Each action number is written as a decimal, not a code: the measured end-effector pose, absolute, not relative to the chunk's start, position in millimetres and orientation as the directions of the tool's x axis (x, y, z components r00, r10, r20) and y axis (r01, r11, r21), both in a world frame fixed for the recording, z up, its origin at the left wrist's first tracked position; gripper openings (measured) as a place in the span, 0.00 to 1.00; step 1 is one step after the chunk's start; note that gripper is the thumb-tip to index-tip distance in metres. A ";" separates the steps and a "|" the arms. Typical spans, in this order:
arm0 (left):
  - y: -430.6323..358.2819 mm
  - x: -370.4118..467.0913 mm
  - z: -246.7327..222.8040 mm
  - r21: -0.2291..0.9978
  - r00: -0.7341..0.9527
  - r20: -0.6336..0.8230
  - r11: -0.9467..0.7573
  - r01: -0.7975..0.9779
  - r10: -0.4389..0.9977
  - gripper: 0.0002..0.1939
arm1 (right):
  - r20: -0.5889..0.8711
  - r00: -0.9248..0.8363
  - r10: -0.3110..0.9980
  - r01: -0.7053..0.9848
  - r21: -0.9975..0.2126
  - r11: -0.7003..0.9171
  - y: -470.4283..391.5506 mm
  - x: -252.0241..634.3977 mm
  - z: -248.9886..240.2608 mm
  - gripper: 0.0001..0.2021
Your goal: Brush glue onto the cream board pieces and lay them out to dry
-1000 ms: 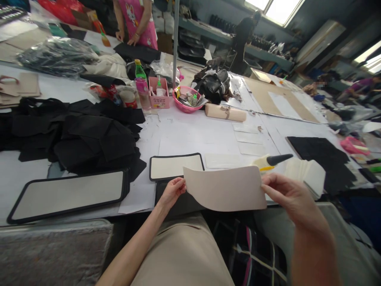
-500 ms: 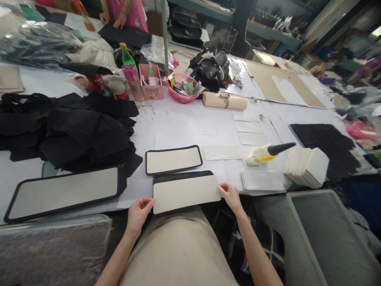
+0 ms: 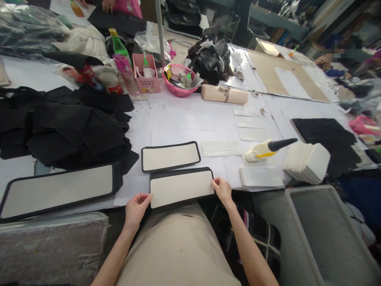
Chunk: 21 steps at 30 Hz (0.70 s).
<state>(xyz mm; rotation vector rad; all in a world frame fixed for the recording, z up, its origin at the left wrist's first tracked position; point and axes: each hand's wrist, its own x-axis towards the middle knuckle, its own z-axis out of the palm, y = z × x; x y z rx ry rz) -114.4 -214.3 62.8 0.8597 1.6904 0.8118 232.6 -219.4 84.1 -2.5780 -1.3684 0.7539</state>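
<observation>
A cream rectangular panel (image 3: 181, 188) lies over a black piece at the table's front edge, with a black border showing along its top and right. My left hand (image 3: 137, 208) pinches the panel's left end. At its right end, my right hand (image 3: 222, 191) grips the edge between thumb and fingers. Just behind is a smaller cream panel with a black rim (image 3: 171, 157). A stack of longer black-rimmed panels (image 3: 62, 191) lies to the left.
Black cut pieces (image 3: 68, 127) are heaped at left. A white bottle with a dark tip (image 3: 258, 151) and a stack of cream pieces (image 3: 308, 163) sit at right. Behind are a pink basket (image 3: 180, 90) and a beige roll (image 3: 224, 94). Another person's hand (image 3: 108, 5) shows at top.
Both my hands have moved the cream panel up and slightly left onto the black piece, so less black shows above it and a border now shows at right. The view has shifted slightly.
</observation>
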 end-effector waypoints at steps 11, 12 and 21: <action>-212.0 -110.7 58.8 0.815 -0.253 -0.504 0.551 0.177 0.826 0.22 | -0.415 0.457 0.787 0.741 -0.311 -0.595 -212.6 234.3 82.4 0.08; -212.3 -110.8 57.1 0.815 -0.253 -0.503 0.551 0.180 0.827 0.21 | -0.415 0.455 0.788 0.744 -0.310 -0.593 -211.9 234.7 82.1 0.08; -212.6 -109.1 48.5 0.812 -0.261 -0.498 0.551 0.195 0.827 0.19 | -0.427 0.442 0.789 0.778 -0.255 -0.574 -207.5 239.3 77.4 0.10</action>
